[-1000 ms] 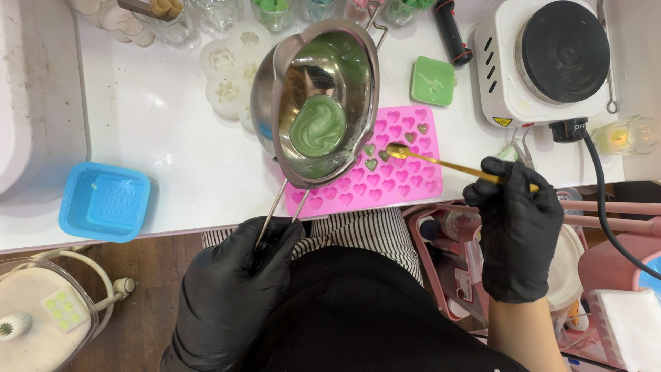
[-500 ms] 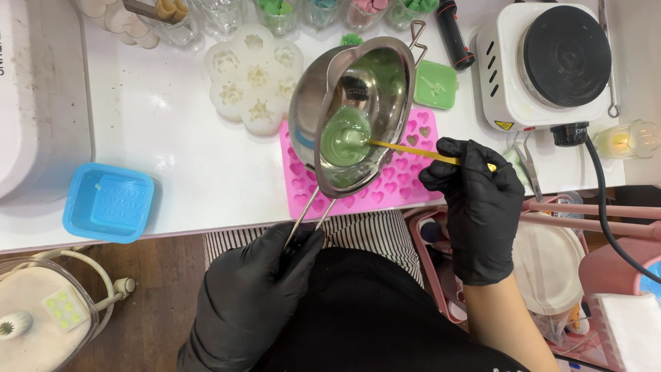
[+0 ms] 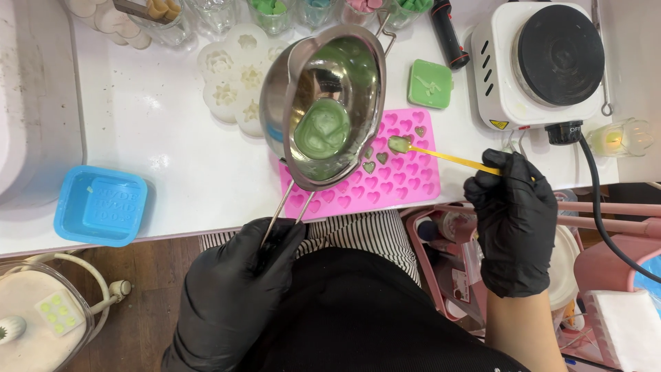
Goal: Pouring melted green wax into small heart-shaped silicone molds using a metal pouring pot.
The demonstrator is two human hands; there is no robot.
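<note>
Plainly, with left hand clenching the tilted pot handle and right hand pinching the spoon, green wax, seemingly liquid, could spill across the pink mould beneath.

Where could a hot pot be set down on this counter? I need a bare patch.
Widest bare counter: between the blue mold, the white flower molds and the tilted melting pot. A slim strip lies right of the pink heart mold. Crowded: the back row of jars and around the hot plate.

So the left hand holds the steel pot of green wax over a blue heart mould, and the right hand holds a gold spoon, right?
Not quite: the head view shows the heart mould is pink, not blue. The left hand holds the steel pot over it; the right hand holds the gold spoon.
</note>
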